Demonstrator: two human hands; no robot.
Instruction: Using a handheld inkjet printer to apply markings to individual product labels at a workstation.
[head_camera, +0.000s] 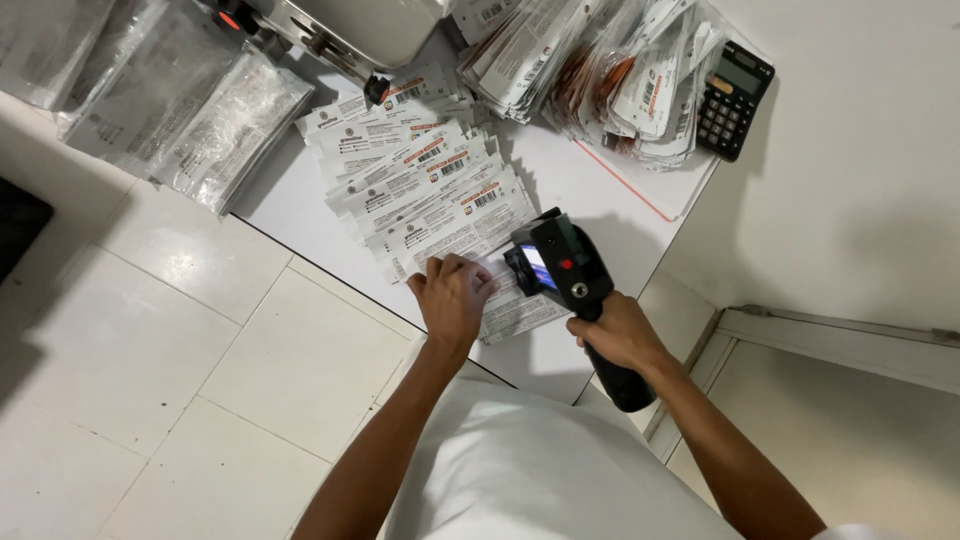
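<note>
**White table over pale tiled floor**

A white table (300, 200) stands on a floor of large pale tiles (150, 380) with thin grey grout lines. Beyond its right edge rises a plain white wall (860, 150), with a white door frame (840, 340) below. Even light, soft shadows.
</note>
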